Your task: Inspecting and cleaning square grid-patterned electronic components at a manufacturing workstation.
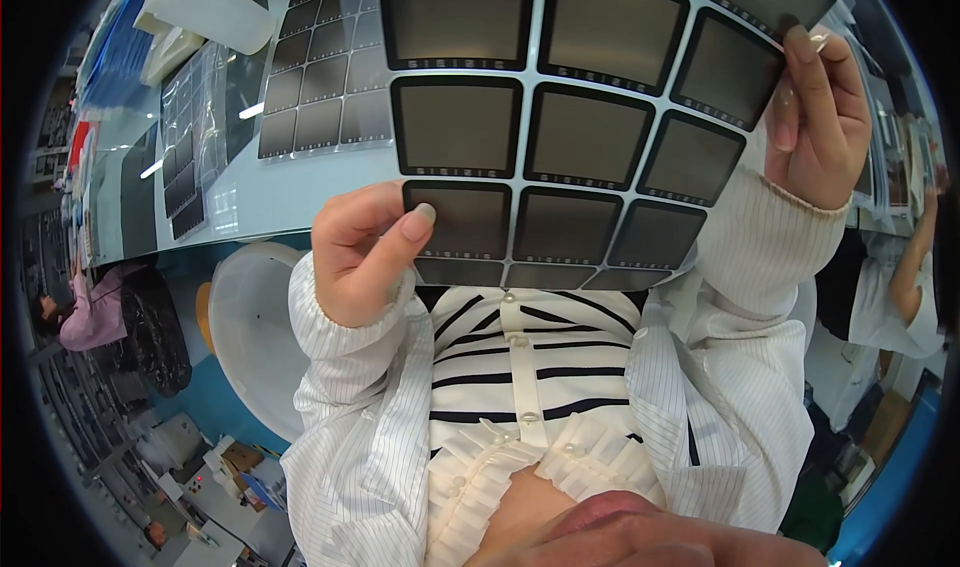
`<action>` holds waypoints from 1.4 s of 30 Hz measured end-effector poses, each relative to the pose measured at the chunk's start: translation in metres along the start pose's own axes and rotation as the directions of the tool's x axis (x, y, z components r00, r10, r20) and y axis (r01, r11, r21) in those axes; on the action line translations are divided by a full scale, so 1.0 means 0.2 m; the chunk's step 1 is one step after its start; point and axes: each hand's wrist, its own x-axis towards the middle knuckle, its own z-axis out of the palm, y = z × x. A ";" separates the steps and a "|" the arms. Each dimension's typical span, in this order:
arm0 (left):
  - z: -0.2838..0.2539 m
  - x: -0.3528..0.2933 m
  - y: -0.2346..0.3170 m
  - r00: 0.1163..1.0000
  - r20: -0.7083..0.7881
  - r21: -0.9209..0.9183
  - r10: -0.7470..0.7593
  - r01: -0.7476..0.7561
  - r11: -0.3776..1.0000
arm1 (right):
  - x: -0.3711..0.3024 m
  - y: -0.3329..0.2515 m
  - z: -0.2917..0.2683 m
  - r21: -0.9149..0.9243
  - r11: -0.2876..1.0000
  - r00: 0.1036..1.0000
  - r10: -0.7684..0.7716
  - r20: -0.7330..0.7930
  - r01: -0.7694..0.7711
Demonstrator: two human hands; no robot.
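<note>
Between my two hands a large sheet of dark, glossy rectangular panels [585,135] is held up in front of my chest. The panels have rounded corners, black rims and pale strips between them, in several rows. My left hand [362,250] pinches the sheet's lower left edge, its thumb lying on the front face. Higher up, my right hand [828,117] grips the right edge between thumb and fingers. The sheet's top runs out of view, and the fingers behind it are partly hidden.
Similar sheets [325,79] lie on the glass-topped table [235,199], with another panel sheet [186,157] at its left. Translucent plastic containers [210,9] and a blue stack [112,62] stand behind. Below the table edge is a white round tub [258,327]. Other people sit at both sides.
</note>
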 end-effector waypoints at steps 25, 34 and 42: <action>-0.10 -0.03 -0.05 0.972 -0.234 -0.045 0.005 -0.016 0.999 | 0.31 -0.08 0.24 0.108 0.991 0.990 -0.069 -0.121 0.083; -0.05 -0.01 -0.03 0.946 -0.320 -0.048 -0.047 0.034 0.998 | 0.34 -0.09 0.21 0.011 0.993 0.987 -0.119 -0.105 0.121; -0.03 0.00 -0.02 0.961 -0.269 0.002 -0.064 0.067 0.998 | 0.36 -0.10 0.15 -0.053 0.990 0.987 -0.135 -0.083 0.131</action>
